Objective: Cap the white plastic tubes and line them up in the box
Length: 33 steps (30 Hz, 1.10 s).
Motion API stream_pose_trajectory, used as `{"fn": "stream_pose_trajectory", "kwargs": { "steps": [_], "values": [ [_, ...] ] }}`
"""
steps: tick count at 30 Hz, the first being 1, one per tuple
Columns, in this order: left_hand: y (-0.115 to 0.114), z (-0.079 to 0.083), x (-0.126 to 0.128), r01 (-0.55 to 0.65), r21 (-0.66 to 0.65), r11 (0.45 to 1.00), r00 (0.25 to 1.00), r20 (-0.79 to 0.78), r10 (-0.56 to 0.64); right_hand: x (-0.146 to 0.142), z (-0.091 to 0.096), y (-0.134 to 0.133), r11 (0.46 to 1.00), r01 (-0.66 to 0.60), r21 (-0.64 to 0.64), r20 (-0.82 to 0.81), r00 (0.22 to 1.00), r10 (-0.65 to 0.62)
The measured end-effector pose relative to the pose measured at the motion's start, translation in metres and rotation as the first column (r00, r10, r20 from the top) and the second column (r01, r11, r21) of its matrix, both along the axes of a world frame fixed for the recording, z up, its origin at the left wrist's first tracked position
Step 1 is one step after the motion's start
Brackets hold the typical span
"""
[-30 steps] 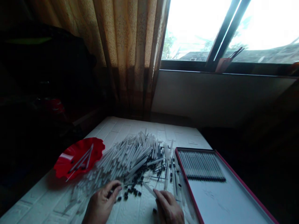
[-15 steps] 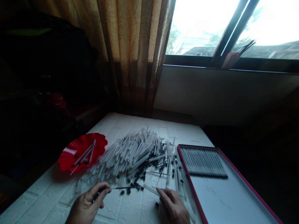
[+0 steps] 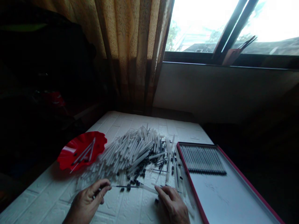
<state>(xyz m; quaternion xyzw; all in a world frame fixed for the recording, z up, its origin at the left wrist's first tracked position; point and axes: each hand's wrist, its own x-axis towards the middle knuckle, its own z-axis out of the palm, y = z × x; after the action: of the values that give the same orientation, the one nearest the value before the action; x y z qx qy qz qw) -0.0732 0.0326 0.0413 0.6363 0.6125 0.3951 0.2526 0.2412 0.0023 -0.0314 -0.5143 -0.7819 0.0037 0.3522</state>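
Note:
My left hand [image 3: 87, 203] is at the near edge of the white table [image 3: 130, 121], its thumb and forefinger pinched on one end of a thin black pen refill [image 3: 125, 186] that points right. Beside it, my right hand [image 3: 173, 207] pinches a clear pen barrel [image 3: 147, 189] whose open end faces the refill's tip. The two are close, nearly in line. Behind them lies a large heap of clear pen barrels [image 3: 130, 152], with small black caps [image 3: 137, 175] and loose refills scattered at its near side.
A red scalloped dish [image 3: 80, 151] at the left holds a few pens. On the right lies a red-rimmed tray [image 3: 233, 199] with a row of assembled pens [image 3: 202, 160] at its far end. Curtain and window stand behind the table.
My left hand has drawn a black refill out from the pile towards the left and now holds it level, facing the barrel in my right hand. The view tilted slightly.

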Motion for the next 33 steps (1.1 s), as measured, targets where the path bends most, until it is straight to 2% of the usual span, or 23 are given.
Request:
{"fn": "stream_pose_trajectory", "kwargs": {
  "steps": [5, 10, 15, 20, 24, 26, 30, 33],
  "values": [
    [0.000, -0.002, -0.004, 0.006, 0.016, 1.000, 1.000, -0.015, -0.005, 0.001, -0.004, -0.001, 1.000, 0.031, -0.001, 0.016, 0.999, -0.031],
    [-0.002, 0.008, -0.001, 0.015, 0.019, 1.000, 1.000, -0.027, -0.014, 0.001, -0.007, -0.001, 1.000, 0.020, 0.017, 0.047, 0.999, -0.020],
    [-0.001, 0.019, 0.003, 0.114, 0.105, 0.988, 0.991, -0.078, -0.106, 0.003, 0.000, 0.001, 0.998, -0.025, 0.055, 0.121, 0.992, 0.019],
    [0.002, 0.023, -0.003, 0.192, 0.267, 0.945, 0.967, -0.214, -0.136, 0.005, 0.005, 0.003, 0.992, -0.089, 0.084, 0.162, 0.984, 0.075],
    [0.000, 0.027, 0.002, 0.302, 0.213, 0.929, 0.933, -0.268, -0.242, -0.004, -0.001, 0.002, 0.987, -0.118, 0.107, 0.123, 0.987, 0.105],
    [-0.004, 0.024, 0.014, 0.345, 0.177, 0.922, 0.918, -0.268, -0.293, -0.011, -0.006, 0.001, 0.982, -0.120, 0.148, 0.076, 0.991, 0.110],
    [-0.017, 0.007, 0.044, 0.415, 0.195, 0.889, 0.892, -0.281, -0.355, -0.020, -0.013, -0.001, 0.973, -0.137, 0.188, 0.014, 0.991, 0.136],
    [-0.024, -0.004, 0.056, 0.445, 0.212, 0.870, 0.879, -0.292, -0.378, -0.018, -0.017, -0.001, 0.976, -0.106, 0.190, -0.043, 0.992, 0.116]
  ]
}}
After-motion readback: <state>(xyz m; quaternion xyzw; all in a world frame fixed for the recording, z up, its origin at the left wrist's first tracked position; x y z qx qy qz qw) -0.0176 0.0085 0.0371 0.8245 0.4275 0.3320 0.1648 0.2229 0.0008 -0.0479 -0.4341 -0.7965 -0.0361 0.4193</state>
